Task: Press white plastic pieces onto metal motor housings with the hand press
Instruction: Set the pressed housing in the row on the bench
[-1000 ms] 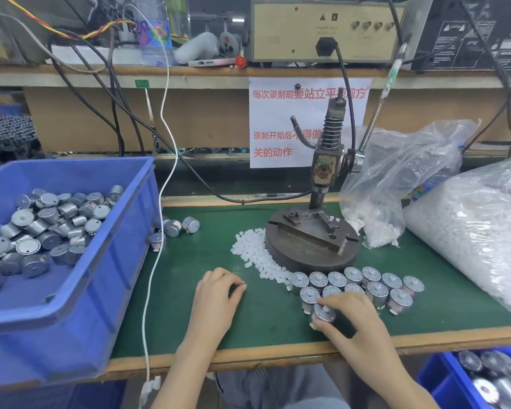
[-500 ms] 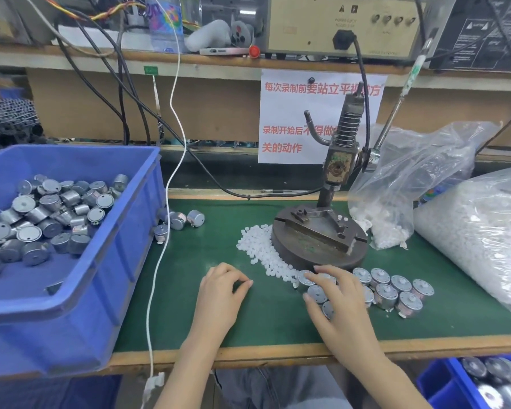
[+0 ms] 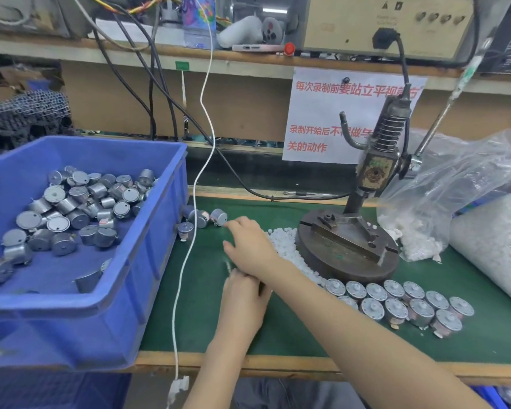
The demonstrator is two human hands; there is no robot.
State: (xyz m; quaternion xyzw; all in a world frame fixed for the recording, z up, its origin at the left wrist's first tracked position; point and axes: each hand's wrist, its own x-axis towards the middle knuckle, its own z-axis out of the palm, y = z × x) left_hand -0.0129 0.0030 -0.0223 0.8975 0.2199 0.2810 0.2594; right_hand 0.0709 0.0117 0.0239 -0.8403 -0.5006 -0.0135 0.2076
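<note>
Right hand [image 3: 252, 243] has left the finished housings [image 3: 401, 305], now crossing open-fingered toward loose motors [image 3: 204, 218]; left hand [image 3: 244, 299] curled, contents unclear.

Small factory assembly bench, pretty clearly — green work mat [image 3: 278, 335] edged in wood, blue plastic bin [image 3: 148, 290] heaped with identical metal motor housings [image 3: 71, 208], more of them lined up in rows [image 3: 396, 302] by a bench-mounted hand press [image 3: 363, 219]. Big clear bags of tiny white plastic pieces [image 3: 496, 249] off to the side. Shelf above crammed with a boxy beige electrical unit [image 3: 381, 22] and tangled cables [image 3: 148, 84] — plus a printed notice [image 3: 322, 119] in red Chinese characters taped up behind.
</note>
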